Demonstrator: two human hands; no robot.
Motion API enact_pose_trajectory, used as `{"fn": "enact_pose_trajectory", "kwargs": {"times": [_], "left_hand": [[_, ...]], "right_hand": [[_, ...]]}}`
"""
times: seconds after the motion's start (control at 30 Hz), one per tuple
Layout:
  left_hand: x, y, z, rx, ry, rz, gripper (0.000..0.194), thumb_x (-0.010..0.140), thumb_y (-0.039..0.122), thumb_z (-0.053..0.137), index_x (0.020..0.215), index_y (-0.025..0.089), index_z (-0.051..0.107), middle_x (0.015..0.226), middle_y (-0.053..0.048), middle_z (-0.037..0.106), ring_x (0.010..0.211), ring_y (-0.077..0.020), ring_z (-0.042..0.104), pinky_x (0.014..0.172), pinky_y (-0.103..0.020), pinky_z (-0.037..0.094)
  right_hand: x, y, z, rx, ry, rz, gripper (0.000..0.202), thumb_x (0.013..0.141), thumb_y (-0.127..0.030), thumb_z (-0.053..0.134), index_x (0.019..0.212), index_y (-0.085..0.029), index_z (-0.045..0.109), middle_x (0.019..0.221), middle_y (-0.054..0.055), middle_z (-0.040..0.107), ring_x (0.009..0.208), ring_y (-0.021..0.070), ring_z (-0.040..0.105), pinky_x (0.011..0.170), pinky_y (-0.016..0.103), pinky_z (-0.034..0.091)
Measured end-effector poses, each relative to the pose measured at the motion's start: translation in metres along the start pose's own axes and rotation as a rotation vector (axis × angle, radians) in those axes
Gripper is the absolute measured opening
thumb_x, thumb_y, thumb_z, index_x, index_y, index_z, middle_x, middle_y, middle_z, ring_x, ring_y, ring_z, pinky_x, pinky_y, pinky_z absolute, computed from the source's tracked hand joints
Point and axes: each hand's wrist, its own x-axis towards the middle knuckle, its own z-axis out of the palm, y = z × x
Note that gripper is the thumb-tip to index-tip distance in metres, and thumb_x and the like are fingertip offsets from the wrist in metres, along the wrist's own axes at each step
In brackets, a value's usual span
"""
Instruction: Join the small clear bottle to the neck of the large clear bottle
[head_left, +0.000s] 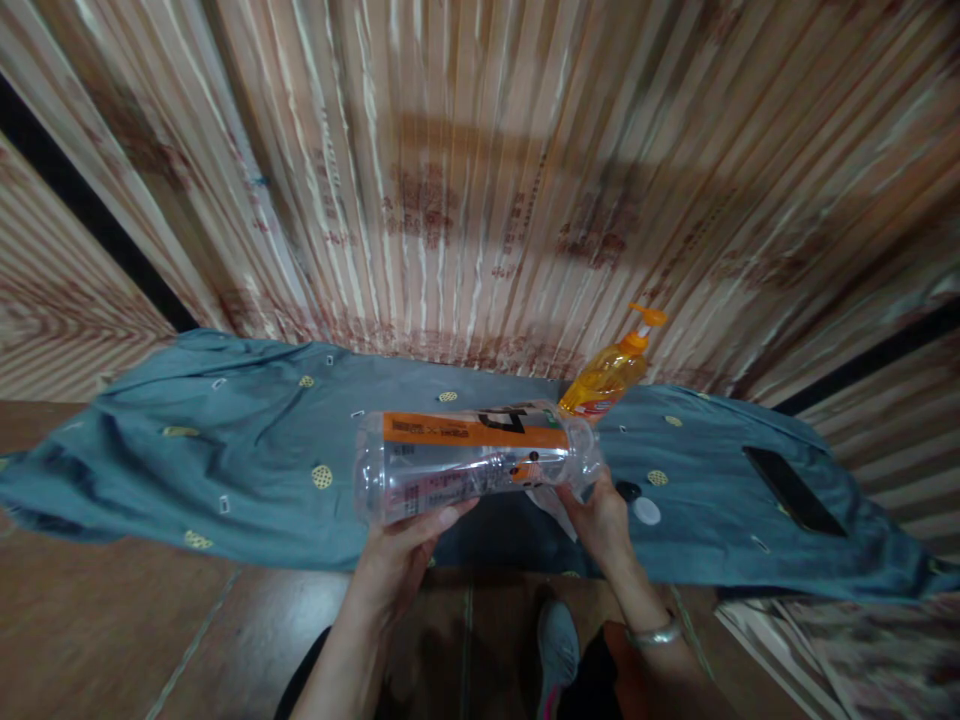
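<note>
A large clear plastic bottle (450, 465) with an orange and black printed label lies level across the middle of the view, held above the cloth. My left hand (405, 555) grips it from below near its left end, thumb along the side. At the right end my right hand (600, 515) closes round the narrower part. A thin whitish sheet (553, 512), tissue or film, hangs by my right fingers; whether they hold it too is unclear. Just right of that hand lie a white disc (646, 511) and a small black cap-like piece (628, 490).
Behind the clear bottle's right end stands an orange pump bottle (606, 380) of yellow liquid. A dark phone (795, 490) rests on the right side of the blue-green patterned cloth (262, 440). Striped, printed sheeting (480, 200) rises behind. My shoe (559, 640) shows below.
</note>
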Motion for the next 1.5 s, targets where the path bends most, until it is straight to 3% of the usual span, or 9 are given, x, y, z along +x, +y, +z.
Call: {"fn": "enact_pose_trajectory", "kwargs": {"times": [0.3,0.7,1.2,1.5], "left_hand": [[0.0002,0.0002,-0.0010,-0.015,-0.015,-0.017,0.039,0.045,0.018,0.089,0.081,0.018,0.076,0.086,-0.006,0.077,0.086,-0.0246,0.072,0.080,-0.035,0.059],[0.0003,-0.0014,-0.0025,0.000,-0.009,-0.019,0.041,0.048,0.017,0.086,0.088,0.018,0.075,0.090,-0.007,0.077,0.092,-0.0285,0.070,0.090,-0.046,0.054],[0.0001,-0.0008,-0.0023,0.001,0.000,-0.018,0.038,0.048,0.016,0.086,0.084,0.017,0.074,0.090,-0.007,0.077,0.092,-0.0277,0.070,0.088,-0.045,0.055],[0.0018,-0.0014,-0.0029,0.011,-0.010,-0.020,0.041,0.048,0.017,0.086,0.087,0.017,0.074,0.092,-0.009,0.077,0.093,-0.0297,0.070,0.090,-0.048,0.053]], "right_hand": [[0.0001,-0.0012,-0.0026,-0.015,-0.031,0.034,0.048,0.076,-0.050,0.055,0.111,-0.017,0.051,0.092,0.012,0.071,0.084,0.0284,0.068,0.068,0.037,0.050],[0.0000,-0.0019,-0.0022,-0.018,-0.010,0.021,0.053,0.075,-0.055,0.054,0.110,-0.015,0.053,0.089,0.012,0.071,0.080,0.0272,0.068,0.066,0.035,0.050],[0.0005,0.0004,-0.0007,-0.020,-0.013,0.016,0.052,0.076,-0.049,0.056,0.115,-0.015,0.051,0.093,0.013,0.071,0.083,0.0276,0.068,0.069,0.037,0.051],[0.0000,0.0009,-0.0005,-0.018,-0.009,0.016,0.055,0.075,-0.055,0.054,0.113,-0.015,0.053,0.089,0.012,0.071,0.081,0.0270,0.068,0.067,0.035,0.050]]}}
